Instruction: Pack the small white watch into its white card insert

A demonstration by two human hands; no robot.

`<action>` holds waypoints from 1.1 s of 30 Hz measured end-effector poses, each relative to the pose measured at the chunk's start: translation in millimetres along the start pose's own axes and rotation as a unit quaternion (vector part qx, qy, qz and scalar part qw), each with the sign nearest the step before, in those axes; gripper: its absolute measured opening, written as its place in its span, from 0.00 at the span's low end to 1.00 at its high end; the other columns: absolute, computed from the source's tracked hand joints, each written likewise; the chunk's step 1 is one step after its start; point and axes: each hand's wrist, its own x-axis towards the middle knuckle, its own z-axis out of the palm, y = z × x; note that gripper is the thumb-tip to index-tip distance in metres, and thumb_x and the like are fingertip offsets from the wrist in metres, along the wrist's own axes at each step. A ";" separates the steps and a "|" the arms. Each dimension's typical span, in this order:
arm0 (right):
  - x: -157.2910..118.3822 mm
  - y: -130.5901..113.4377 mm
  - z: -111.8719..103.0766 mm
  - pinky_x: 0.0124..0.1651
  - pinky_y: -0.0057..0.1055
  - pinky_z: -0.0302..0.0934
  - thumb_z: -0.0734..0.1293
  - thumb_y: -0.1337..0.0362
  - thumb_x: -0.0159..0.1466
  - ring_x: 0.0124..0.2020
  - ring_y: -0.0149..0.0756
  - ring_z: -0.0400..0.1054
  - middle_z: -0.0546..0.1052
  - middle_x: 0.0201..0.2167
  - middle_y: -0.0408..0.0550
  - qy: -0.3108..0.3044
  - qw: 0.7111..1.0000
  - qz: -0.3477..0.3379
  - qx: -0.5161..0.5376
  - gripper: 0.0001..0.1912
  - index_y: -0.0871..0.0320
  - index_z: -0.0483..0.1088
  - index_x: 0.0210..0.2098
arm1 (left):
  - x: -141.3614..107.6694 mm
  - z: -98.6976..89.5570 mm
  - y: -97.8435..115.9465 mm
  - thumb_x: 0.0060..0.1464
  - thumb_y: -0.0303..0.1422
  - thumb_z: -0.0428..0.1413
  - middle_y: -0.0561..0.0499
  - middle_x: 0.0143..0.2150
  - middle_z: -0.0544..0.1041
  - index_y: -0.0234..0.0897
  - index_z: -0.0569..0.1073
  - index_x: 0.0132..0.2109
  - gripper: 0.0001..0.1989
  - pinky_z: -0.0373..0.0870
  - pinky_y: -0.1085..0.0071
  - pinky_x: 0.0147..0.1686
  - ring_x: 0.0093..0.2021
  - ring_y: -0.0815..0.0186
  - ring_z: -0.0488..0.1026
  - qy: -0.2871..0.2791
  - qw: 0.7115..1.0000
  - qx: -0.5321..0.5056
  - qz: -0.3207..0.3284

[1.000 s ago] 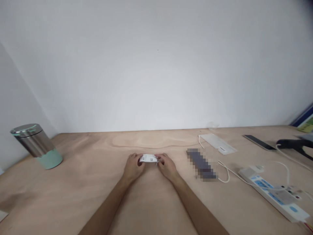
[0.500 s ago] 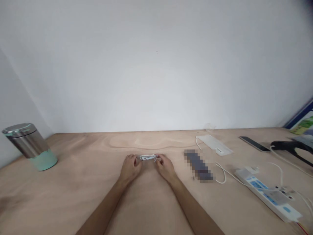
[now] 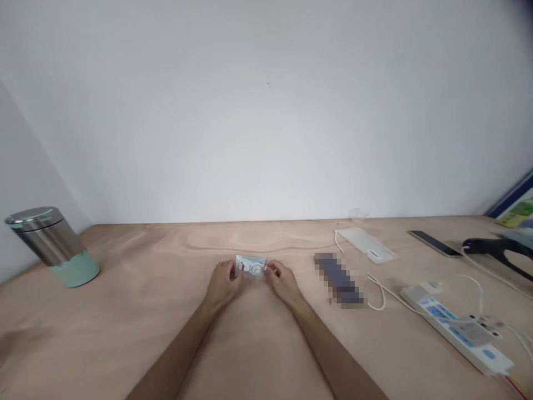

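My left hand and my right hand hold a small clear plastic packet between their fingers, just above the plywood table. Inside the packet is a pale blue card with a round white dial-like item, too small to read. My fingers cover both short ends of the packet. My forearms come in from the bottom of the view.
To the right lie a pixelated dark object, a white flat device with a cable, a black phone and a white power strip. A steel and mint-green tumbler stands at the far left.
The packet has turned in my fingers. It showed a white side, then its edge, and now its clear face with the dial upward. My hands stay in nearly the same place.
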 end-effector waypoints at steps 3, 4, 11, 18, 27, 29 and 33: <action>0.2 -0.2 0.0 0.33 0.26 0.58 0.58 0.60 0.62 0.28 0.32 0.67 0.76 0.27 0.42 -0.006 1.000 -0.004 -0.016 0.13 0.56 0.73 0.34 | -1.0 -0.3 0.2 0.49 0.32 0.52 0.50 0.31 0.72 0.34 0.69 0.45 0.15 0.65 0.66 0.38 0.34 0.62 0.68 -0.006 1.000 -0.007 -0.024; 0.3 -0.1 0.1 0.33 0.26 0.58 0.58 0.60 0.62 0.28 0.32 0.67 0.75 0.26 0.42 -0.006 1.000 -0.003 -0.021 0.13 0.56 0.73 0.33 | -1.5 -0.2 0.3 0.48 0.31 0.52 0.49 0.32 0.72 0.33 0.67 0.49 0.18 0.66 0.65 0.39 0.35 0.61 0.68 -0.005 1.000 -0.011 -0.029; 2.9 4.2 1.1 0.37 0.29 0.60 0.61 0.61 0.61 0.33 0.35 0.69 0.78 0.34 0.46 0.008 0.999 -0.006 -0.042 0.12 0.56 0.75 0.35 | -4.8 1.0 2.0 0.46 0.26 0.52 0.43 0.49 0.67 0.34 0.57 0.58 0.30 0.64 0.59 0.51 0.49 0.58 0.67 0.028 0.998 -0.040 0.031; 5.3 8.7 3.2 0.40 0.31 0.63 0.64 0.60 0.58 0.35 0.36 0.71 0.78 0.35 0.48 0.034 0.999 0.024 -0.027 0.10 0.56 0.75 0.33 | -6.8 -4.0 7.8 0.45 0.23 0.52 0.44 0.52 0.66 0.38 0.64 0.52 0.25 0.62 0.56 0.55 0.53 0.56 0.64 -0.019 0.997 -0.025 0.075; 4.0 9.7 4.2 0.32 0.28 0.61 0.62 0.60 0.57 0.26 0.33 0.69 0.76 0.28 0.41 0.057 0.997 0.054 0.016 0.16 0.55 0.66 0.44 | -6.9 -5.7 11.5 0.45 0.24 0.52 0.44 0.49 0.70 0.38 0.66 0.53 0.25 0.63 0.59 0.53 0.51 0.57 0.65 -0.060 0.994 -0.005 0.086; 2.4 6.8 2.9 0.31 0.27 0.60 0.59 0.63 0.58 0.25 0.32 0.68 0.76 0.27 0.41 0.047 0.998 0.036 0.005 0.11 0.55 0.69 0.39 | -6.7 -4.4 10.3 0.44 0.24 0.52 0.44 0.49 0.70 0.37 0.65 0.54 0.26 0.62 0.58 0.54 0.51 0.56 0.65 -0.059 0.994 -0.003 0.089; 1.0 5.2 1.0 0.31 0.26 0.60 0.57 0.70 0.53 0.25 0.31 0.67 0.76 0.32 0.41 0.029 0.999 0.017 -0.015 0.17 0.54 0.71 0.38 | -6.7 0.1 4.8 0.43 0.23 0.51 0.42 0.51 0.70 0.35 0.64 0.54 0.28 0.61 0.57 0.55 0.52 0.55 0.65 -0.047 0.996 -0.008 0.081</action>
